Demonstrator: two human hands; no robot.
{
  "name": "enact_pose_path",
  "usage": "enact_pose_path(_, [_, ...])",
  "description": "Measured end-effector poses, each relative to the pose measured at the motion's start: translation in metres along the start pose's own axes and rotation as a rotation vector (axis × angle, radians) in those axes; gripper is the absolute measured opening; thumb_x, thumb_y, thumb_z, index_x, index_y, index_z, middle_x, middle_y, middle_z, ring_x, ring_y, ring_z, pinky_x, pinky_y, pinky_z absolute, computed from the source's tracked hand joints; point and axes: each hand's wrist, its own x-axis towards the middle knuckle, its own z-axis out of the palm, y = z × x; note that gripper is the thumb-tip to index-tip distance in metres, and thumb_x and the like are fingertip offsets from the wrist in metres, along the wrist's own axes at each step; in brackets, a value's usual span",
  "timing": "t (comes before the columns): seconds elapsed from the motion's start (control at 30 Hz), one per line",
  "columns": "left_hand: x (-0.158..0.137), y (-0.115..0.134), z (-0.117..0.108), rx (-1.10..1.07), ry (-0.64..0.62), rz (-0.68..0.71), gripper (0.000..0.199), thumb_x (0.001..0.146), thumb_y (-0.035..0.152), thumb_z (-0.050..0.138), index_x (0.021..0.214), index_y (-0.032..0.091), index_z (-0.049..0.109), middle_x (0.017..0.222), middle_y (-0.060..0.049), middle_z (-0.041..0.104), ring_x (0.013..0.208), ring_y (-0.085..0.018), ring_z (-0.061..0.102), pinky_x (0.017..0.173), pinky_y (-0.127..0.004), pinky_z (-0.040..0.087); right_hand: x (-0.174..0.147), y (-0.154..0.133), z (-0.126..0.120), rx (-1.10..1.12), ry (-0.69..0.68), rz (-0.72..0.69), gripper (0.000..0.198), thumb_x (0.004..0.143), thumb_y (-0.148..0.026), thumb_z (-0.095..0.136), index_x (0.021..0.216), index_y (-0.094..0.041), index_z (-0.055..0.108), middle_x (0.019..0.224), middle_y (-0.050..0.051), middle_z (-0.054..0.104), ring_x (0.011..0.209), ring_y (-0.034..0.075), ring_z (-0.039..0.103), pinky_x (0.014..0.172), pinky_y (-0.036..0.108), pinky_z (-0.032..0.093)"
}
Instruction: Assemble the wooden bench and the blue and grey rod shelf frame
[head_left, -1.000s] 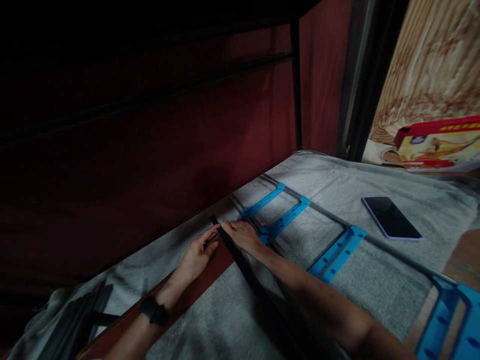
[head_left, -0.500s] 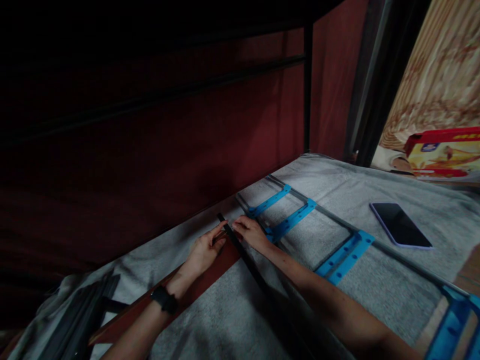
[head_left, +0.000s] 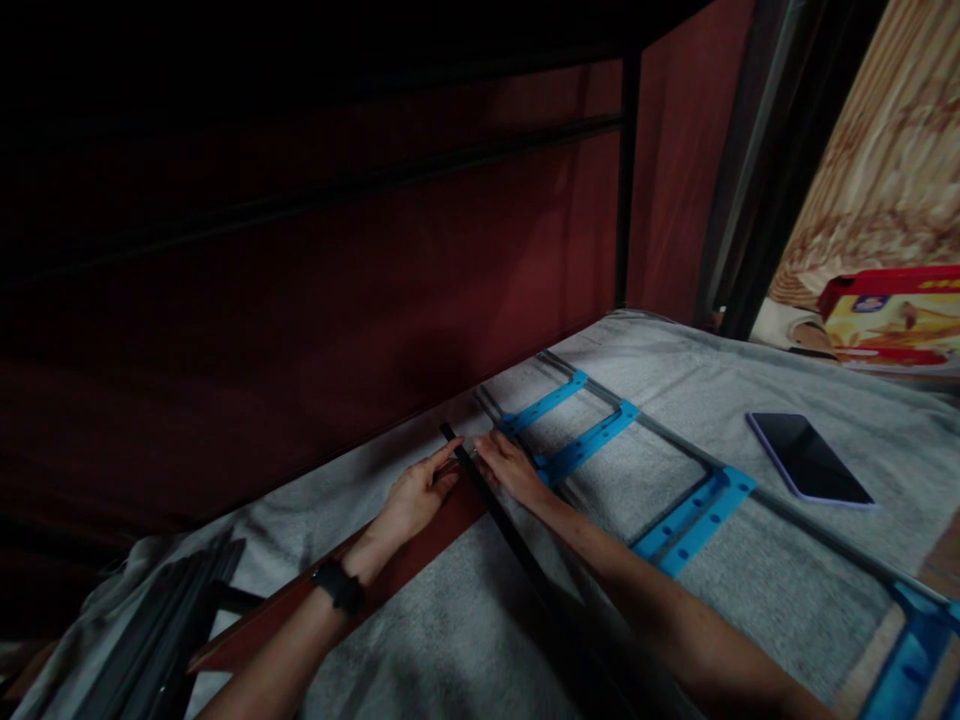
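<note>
My left hand [head_left: 416,500], with a black watch on its wrist, has its fingers closed at the far end of a long black bar [head_left: 514,540]. Under that hand a reddish-brown board [head_left: 409,560] lies lengthwise, its end against the bar. On the bar's other side my right hand [head_left: 506,465] is closed in a pinch close to the joint. A small glint shows at its fingertips, too small to name. Beside my right arm lies a frame of grey tubes with blue brackets [head_left: 592,445].
A grey cloth [head_left: 697,410] covers the surface. On it a phone [head_left: 810,458] lies at the right, and several dark bars [head_left: 169,620] are bundled at the lower left. A dark red panel [head_left: 420,300] rises behind. A red and yellow box [head_left: 900,318] stands at far right.
The view has shifted slightly, so everything sits a little further right. My right fingertips have bent a little more at the bar; my left hand keeps its place at it.
</note>
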Motion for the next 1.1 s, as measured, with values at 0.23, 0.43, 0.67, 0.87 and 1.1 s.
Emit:
enact_pose_path(0.23, [0.0, -0.001, 0.001, 0.063, -0.019, -0.019, 0.059, 0.084, 0.031, 0.06, 0.143, 0.025, 0.055, 0.121, -0.004, 0.074, 0.117, -0.026, 0.066, 0.103, -0.041, 0.05, 0.004, -0.002, -0.003, -0.103, -0.019, -0.101, 0.041, 0.1, -0.048, 0.042, 0.071, -0.021, 0.054, 0.068, -0.002, 0.053, 0.069, 0.013, 0.055, 0.07, 0.025, 0.042])
enact_pose_path(0.43, [-0.001, -0.002, 0.002, 0.07, -0.01, -0.023, 0.06, 0.084, 0.031, 0.059, 0.144, 0.027, 0.054, 0.124, -0.003, 0.073, 0.119, -0.026, 0.065, 0.103, -0.04, 0.05, 0.004, -0.002, -0.002, 0.051, -0.034, -0.049, 0.031, 0.099, -0.048, 0.042, 0.09, -0.022, 0.058, 0.074, -0.003, 0.057, 0.067, 0.012, 0.056, 0.063, 0.023, 0.043])
enact_pose_path(0.67, [-0.001, -0.002, 0.002, 0.086, 0.001, -0.02, 0.058, 0.084, 0.03, 0.059, 0.142, 0.028, 0.056, 0.122, -0.003, 0.074, 0.117, -0.026, 0.066, 0.102, -0.038, 0.051, 0.008, -0.002, -0.005, -0.106, -0.032, -0.018, 0.048, 0.099, -0.054, 0.04, 0.07, -0.02, 0.059, 0.064, -0.002, 0.054, 0.064, 0.012, 0.054, 0.063, 0.024, 0.042])
enact_pose_path(0.87, [-0.001, -0.004, 0.004, 0.067, 0.025, -0.02, 0.058, 0.084, 0.029, 0.061, 0.141, 0.027, 0.057, 0.119, -0.004, 0.075, 0.114, -0.026, 0.067, 0.1, -0.038, 0.052, 0.011, -0.003, -0.003, -0.105, -0.037, -0.088, 0.028, 0.099, -0.042, 0.044, 0.084, -0.022, 0.058, 0.073, -0.003, 0.057, 0.072, 0.013, 0.057, 0.069, 0.023, 0.045])
enact_pose_path(1.1, [-0.003, -0.001, 0.003, 0.104, 0.038, -0.022, 0.057, 0.084, 0.029, 0.061, 0.141, 0.029, 0.057, 0.123, -0.004, 0.074, 0.117, -0.028, 0.066, 0.101, -0.039, 0.05, 0.01, -0.004, -0.004, -0.069, -0.051, -0.058, 0.038, 0.101, -0.049, 0.04, 0.087, -0.021, 0.061, 0.077, -0.001, 0.059, 0.073, 0.013, 0.057, 0.07, 0.024, 0.045])
